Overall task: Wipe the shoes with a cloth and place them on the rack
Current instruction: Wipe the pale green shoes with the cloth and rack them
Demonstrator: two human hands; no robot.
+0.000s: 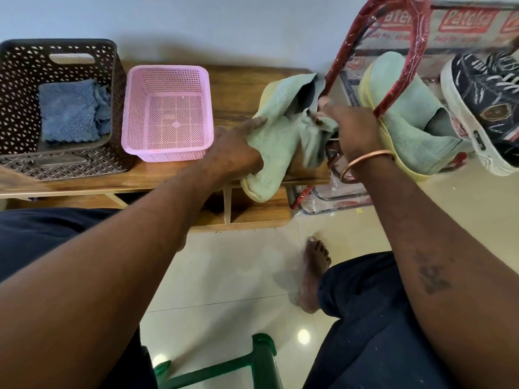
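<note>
Judging from the head view, stood at the wiping step: pressed left hand (236, 144), fingers flat, on green shoe (264, 155) lying on the table (247, 77); pinched cloth (311, 136) at its opening with right hand (354, 127). Next probably called for lifting it onto rack (402, 66), beside its pair (412, 122). Wooden table, tiled floor (224, 276).
</note>
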